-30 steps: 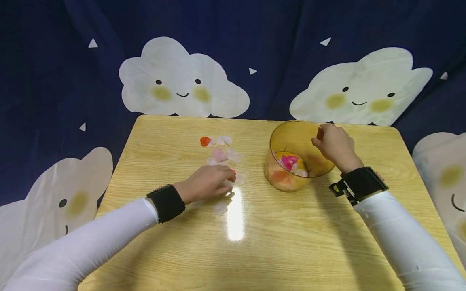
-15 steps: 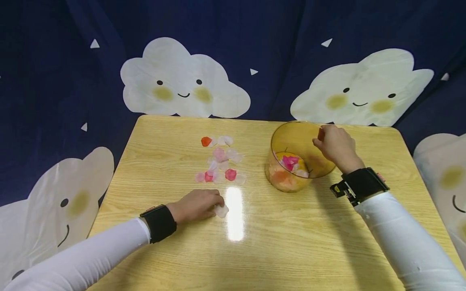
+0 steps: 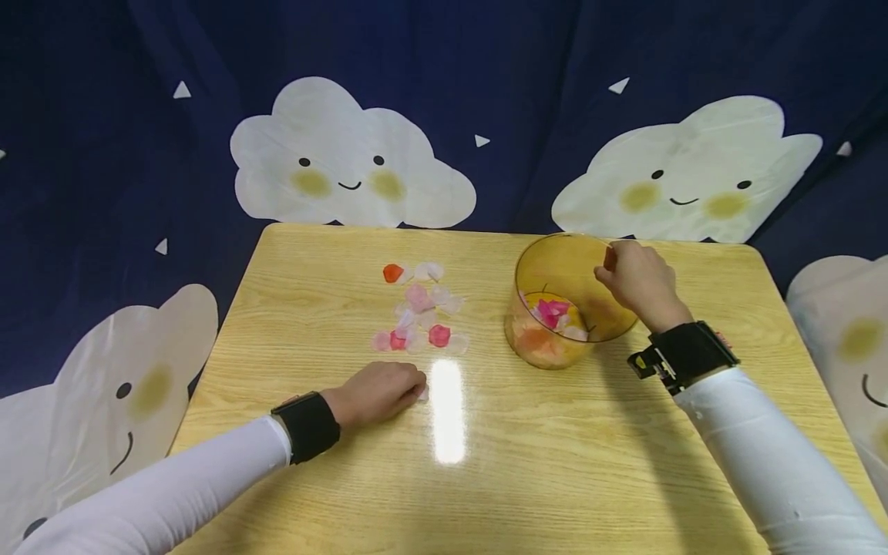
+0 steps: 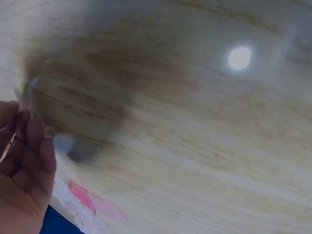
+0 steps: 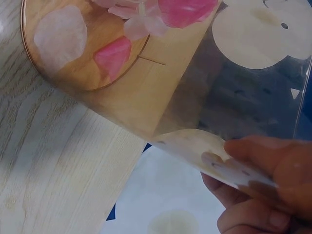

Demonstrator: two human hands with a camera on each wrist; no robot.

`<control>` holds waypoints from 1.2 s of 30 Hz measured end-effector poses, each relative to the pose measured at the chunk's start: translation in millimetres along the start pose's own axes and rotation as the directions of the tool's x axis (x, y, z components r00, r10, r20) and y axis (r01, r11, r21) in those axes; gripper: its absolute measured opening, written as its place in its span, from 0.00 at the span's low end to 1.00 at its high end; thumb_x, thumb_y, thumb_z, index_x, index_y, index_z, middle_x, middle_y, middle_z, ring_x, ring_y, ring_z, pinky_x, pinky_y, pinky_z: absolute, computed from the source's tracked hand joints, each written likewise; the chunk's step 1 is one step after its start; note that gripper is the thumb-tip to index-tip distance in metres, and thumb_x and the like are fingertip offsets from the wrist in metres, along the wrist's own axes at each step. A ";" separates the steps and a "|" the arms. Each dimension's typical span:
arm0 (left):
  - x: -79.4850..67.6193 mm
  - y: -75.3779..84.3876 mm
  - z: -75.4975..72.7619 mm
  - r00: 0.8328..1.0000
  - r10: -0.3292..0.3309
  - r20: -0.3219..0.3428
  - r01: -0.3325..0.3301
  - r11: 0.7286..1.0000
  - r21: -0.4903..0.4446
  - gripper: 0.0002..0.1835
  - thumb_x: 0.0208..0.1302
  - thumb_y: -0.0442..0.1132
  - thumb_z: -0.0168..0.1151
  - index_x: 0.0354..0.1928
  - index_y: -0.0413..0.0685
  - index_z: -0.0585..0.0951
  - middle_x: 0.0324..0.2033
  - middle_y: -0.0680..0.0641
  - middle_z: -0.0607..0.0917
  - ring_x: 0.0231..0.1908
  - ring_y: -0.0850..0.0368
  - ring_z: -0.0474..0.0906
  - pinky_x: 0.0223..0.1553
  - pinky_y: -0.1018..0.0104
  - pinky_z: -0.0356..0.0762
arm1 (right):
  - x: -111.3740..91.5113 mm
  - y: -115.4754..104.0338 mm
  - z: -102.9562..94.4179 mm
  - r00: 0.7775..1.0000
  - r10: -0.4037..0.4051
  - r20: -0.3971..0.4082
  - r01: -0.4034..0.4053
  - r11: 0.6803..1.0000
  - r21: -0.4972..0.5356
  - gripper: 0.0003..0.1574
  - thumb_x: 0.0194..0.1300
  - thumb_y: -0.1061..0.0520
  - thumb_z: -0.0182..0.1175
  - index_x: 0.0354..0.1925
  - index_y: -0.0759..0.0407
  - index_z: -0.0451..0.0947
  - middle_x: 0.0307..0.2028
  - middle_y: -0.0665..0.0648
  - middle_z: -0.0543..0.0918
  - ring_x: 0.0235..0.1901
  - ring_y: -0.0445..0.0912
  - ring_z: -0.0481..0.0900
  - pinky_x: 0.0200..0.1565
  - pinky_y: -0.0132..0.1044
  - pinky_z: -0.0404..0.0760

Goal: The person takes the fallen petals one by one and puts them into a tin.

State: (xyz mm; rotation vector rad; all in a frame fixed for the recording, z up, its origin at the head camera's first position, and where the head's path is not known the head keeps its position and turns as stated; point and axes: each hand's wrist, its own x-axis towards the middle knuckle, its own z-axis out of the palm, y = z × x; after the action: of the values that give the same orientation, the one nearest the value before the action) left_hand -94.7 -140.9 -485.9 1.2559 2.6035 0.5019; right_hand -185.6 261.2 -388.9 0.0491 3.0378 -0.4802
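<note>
My left hand is low over the table's middle, pinching a pale petal that pokes out past its fingertips. In the left wrist view the thumb and fingers come together at the petal's edge, and a second whitish petal shows close beside them. My right hand holds the rim of a see-through amber tub, thumb inside and fingers outside, as the right wrist view shows. Pink and white petals lie on the tub's bottom.
Beyond the left hand several loose petals are scattered, among them a red petal, a deep pink petal and pale ones. The wooden table ends at a dark blue curtain with cloud faces.
My left hand has come from the petal cluster toward the front of the table, and its fingers have closed over the pale petal there. The right hand and the tub stay put.
</note>
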 end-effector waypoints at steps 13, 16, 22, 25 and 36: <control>76.3 26.7 -73.2 0.924 0.100 -0.370 -0.084 0.995 0.061 0.05 0.70 0.34 0.60 0.35 0.52 0.81 0.31 0.56 0.83 0.30 0.65 0.74 0.29 0.73 0.71 | 0.0 0.5 -2.5 1.000 0.008 -0.003 -0.008 1.000 -0.008 0.16 0.67 0.51 0.62 0.31 0.61 0.74 0.27 0.64 0.78 0.30 0.59 0.75 0.27 0.49 0.69; 96.4 39.5 -91.2 0.903 0.100 -0.418 -0.092 0.995 0.039 0.04 0.72 0.36 0.59 0.38 0.51 0.82 0.34 0.55 0.85 0.33 0.64 0.77 0.33 0.71 0.75 | -0.7 1.0 -2.2 1.000 0.012 0.005 -0.012 1.000 -0.008 0.16 0.68 0.51 0.62 0.31 0.61 0.74 0.28 0.64 0.78 0.30 0.59 0.76 0.28 0.49 0.69; 134.3 61.0 -113.0 0.924 0.067 -0.376 -0.065 0.998 0.018 0.05 0.73 0.39 0.59 0.44 0.50 0.84 0.39 0.54 0.87 0.38 0.62 0.80 0.42 0.69 0.80 | -0.1 0.6 -1.2 1.000 0.006 0.002 -0.006 1.000 -0.002 0.15 0.67 0.51 0.62 0.31 0.62 0.74 0.27 0.64 0.78 0.30 0.59 0.76 0.27 0.48 0.69; 152.7 69.8 -118.6 0.954 0.062 -0.293 -0.046 0.997 0.064 0.06 0.75 0.40 0.58 0.43 0.51 0.84 0.38 0.55 0.87 0.38 0.61 0.80 0.44 0.68 0.78 | 0.6 0.6 -1.3 1.000 0.005 -0.013 -0.005 1.000 -0.006 0.15 0.67 0.52 0.62 0.31 0.62 0.74 0.27 0.64 0.78 0.30 0.59 0.76 0.26 0.48 0.69; 184.8 82.0 -115.5 0.995 -0.012 -0.095 0.029 0.984 0.176 0.08 0.74 0.44 0.58 0.38 0.51 0.84 0.33 0.56 0.85 0.36 0.58 0.81 0.43 0.63 0.71 | 0.7 -0.8 -0.3 1.000 0.006 -0.012 -0.006 1.000 -0.009 0.15 0.66 0.52 0.63 0.31 0.62 0.74 0.27 0.64 0.78 0.30 0.59 0.76 0.26 0.48 0.69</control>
State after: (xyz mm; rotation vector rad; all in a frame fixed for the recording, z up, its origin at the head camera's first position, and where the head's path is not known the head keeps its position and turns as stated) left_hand -187.7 27.5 -354.8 1.2856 2.7900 0.3392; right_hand -186.3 260.5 -388.5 0.0610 3.0500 -0.4668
